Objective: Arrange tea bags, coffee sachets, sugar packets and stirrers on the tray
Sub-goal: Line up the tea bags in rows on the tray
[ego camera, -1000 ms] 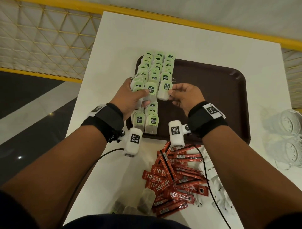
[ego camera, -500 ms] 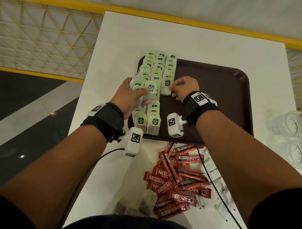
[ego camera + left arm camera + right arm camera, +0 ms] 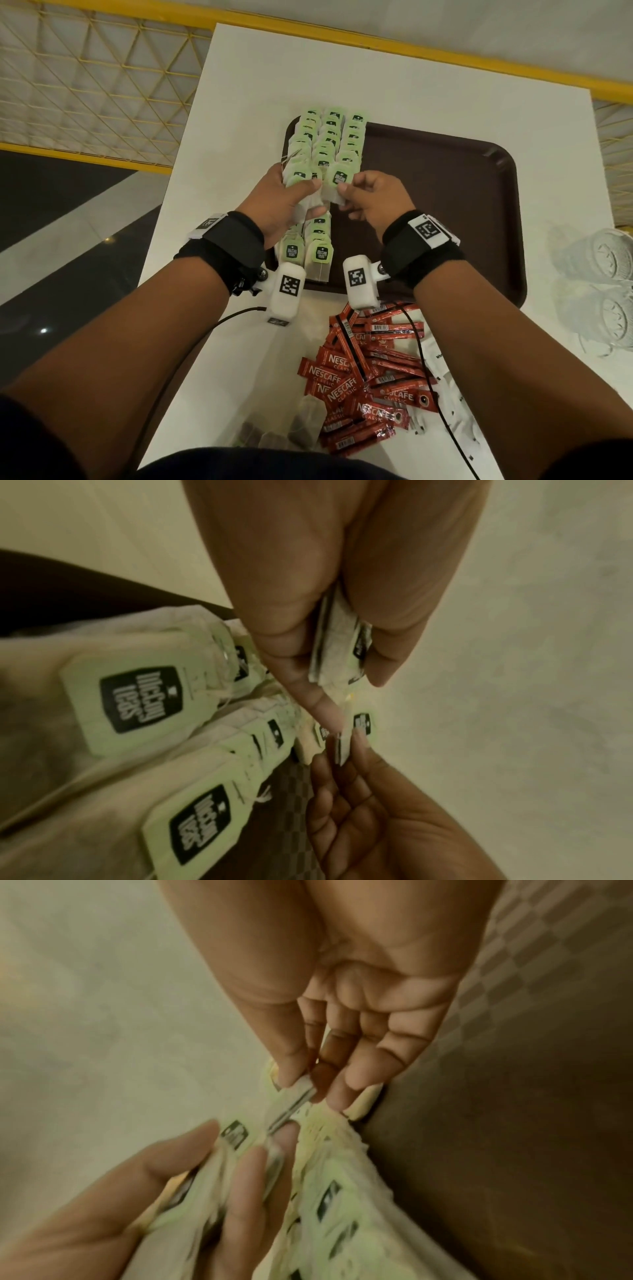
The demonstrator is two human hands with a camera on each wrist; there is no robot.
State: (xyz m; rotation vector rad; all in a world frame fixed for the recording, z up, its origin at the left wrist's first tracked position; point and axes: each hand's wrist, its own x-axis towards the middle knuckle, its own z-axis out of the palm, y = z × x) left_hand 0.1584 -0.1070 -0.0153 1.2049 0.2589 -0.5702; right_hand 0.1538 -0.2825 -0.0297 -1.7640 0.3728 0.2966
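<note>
I see my left hand over the left edge of the brown tray, thumb and fingers clamped round a small stack of tea bags. The left wrist view shows the same stack squeezed between thumb and fingers.

My right hand is just beside it, thumb and forefinger pinching one tea bag by its lower paper edge, green tag facing up. In the right wrist view the fingertips close on that bag's thin edge; the other fingers are loosely curled.

Rows of tea bags run along the tray's left side, from its far edge toward its near edge, overlapping. Two more tagged bags lie at the near left corner of the tray, partly under my left wrist.

On the white table, near its front edge, lies a loose pile of red coffee sachets. White packets lie to the right of the pile, partly under it. A few untagged tea bags lie at the front edge. Clear glasses stand at the table's right edge.
</note>
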